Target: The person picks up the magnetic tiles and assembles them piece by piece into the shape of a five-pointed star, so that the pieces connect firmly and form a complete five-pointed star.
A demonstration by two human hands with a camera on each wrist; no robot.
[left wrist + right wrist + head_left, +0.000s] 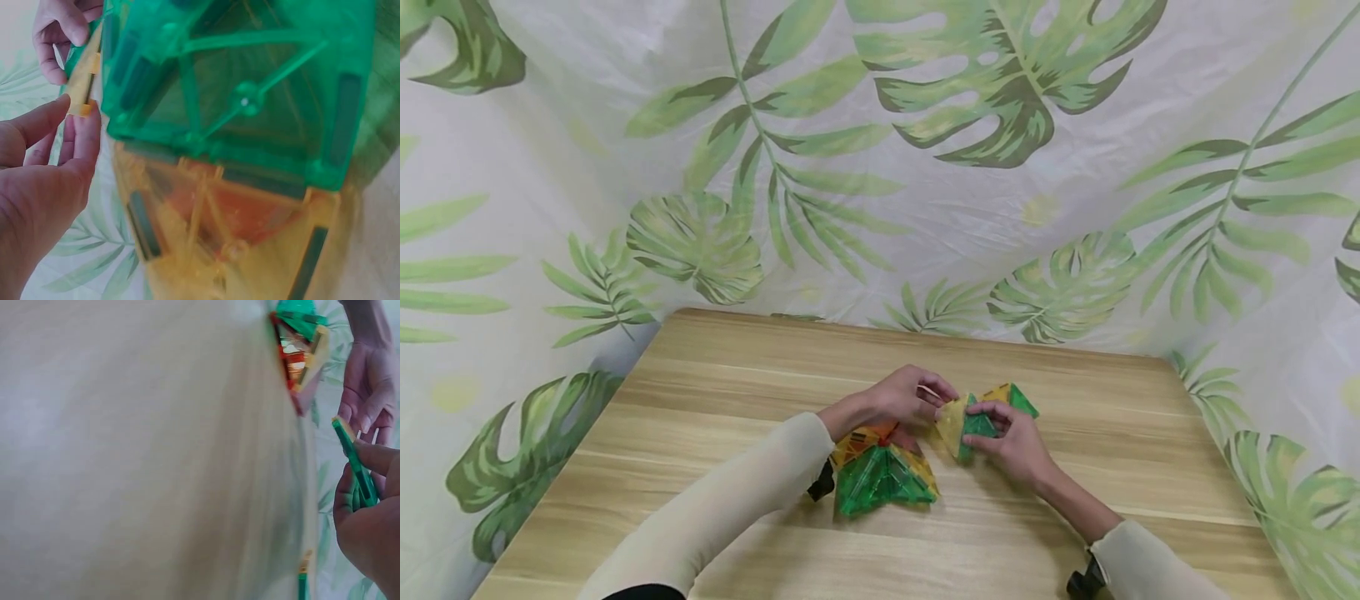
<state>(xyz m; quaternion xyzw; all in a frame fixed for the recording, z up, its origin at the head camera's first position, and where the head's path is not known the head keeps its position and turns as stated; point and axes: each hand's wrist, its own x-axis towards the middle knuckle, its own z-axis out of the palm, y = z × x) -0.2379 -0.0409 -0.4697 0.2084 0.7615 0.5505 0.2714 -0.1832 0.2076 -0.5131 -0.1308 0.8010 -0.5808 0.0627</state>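
Note:
My left hand (906, 394) pinches a translucent yellow triangular magnetic tile (951, 425) by its left corner, between thumb and fingers. Against that tile's right edge sits a green triangular tile (980, 426), which my right hand (1021, 450) holds between thumb and fingers. Both tiles are lifted off the table, edge to edge. In the left wrist view the yellow tile (81, 87) is seen nearly edge-on. The right wrist view shows the green tile (355, 461) in my right hand's grip.
Below my left forearm stands a built shape of green, yellow and orange-red magnetic tiles (883, 483) on the wooden table (737, 375). Another yellow-and-green tile pair (1023, 402) lies behind my right hand. A leaf-patterned cloth (820, 208) hangs behind the table.

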